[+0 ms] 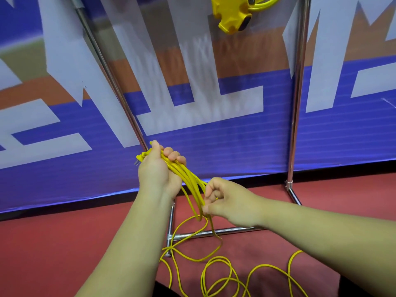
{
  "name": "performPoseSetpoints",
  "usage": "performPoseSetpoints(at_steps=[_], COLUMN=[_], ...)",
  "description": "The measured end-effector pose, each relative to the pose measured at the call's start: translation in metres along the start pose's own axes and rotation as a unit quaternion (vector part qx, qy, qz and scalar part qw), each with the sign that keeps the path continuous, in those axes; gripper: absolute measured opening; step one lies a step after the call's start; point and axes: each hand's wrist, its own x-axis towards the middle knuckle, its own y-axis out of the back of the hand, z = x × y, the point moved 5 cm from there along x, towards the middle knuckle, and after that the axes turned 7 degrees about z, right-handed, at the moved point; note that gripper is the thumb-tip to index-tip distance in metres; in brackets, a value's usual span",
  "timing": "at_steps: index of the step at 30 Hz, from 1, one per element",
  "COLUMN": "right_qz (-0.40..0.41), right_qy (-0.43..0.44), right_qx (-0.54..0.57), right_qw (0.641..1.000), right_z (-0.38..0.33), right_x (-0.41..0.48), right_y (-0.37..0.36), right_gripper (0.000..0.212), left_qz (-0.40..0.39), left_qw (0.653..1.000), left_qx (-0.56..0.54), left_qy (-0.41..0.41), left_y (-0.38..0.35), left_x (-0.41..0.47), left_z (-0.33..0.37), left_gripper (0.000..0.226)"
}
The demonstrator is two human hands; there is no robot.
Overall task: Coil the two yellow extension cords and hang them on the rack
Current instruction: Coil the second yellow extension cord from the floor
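The left hand (158, 170) is raised in front of the rack (299, 103). Its grip is closed round a bundle of several loops of the yellow extension cord (188, 176), with the fingers curled over the strands and the thumb lying up along them. The plug (140, 157) of this cord protrudes from the far side of the fist, and its metal prongs show just below it.

The right hand (227, 202) sits just below and to the right of the left hand. Its grip pinches the hanging strands between the thumb and the curled fingers. The number of strands in the pinch cannot be told.

Below the pinch, the cord drops to the red floor (64, 243). There it lies in loose loops, crosses the base bar (214, 232) of the rack and runs out at the lower frame edge.

The second yellow extension cord (263, 3) hangs at the top of the frame, between the 2 chrome uprights of the rack. Its yellow outlet block (232, 16) hangs below its loops. The part that carries it lies outside the frame.

Behind the rack stands a blue banner (235, 146) with an orange band and large white characters. The characters are cropped and cannot be read
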Motion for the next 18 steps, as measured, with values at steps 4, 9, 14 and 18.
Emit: performPoseSetpoints(at_steps=[4,9,14,18], right_qz=[-0.03,-0.062,-0.034,0.038], right_qy=[-0.009,-0.036,-0.082,-0.077], right_qx=[-0.005,0.042,0.107,0.074], right_qw=[1.0,0.997,0.99,0.994], right_z=[0.001,-0.009,-0.006,-0.008], right_x=[-0.001,-0.004,-0.006,-0.005], right_y=[-0.008,0.004,0.039,0.061], right_gripper=[0.025,0.016,0.004,0.008], left_qz=[0.032,0.095,0.094,0.016], left_qw=[0.997,0.991,0.995,0.978], left_qx=[-0.074,-0.099,-0.013,0.198], left_qy=[0.011,-0.001,-0.027,-0.059], left_y=[0.013,0.038,0.058,0.047], left_x=[0.01,0.031,0.041,0.027], left_z=[0.015,0.041,0.058,0.041], left_gripper=[0.036,0.037,0.029,0.02])
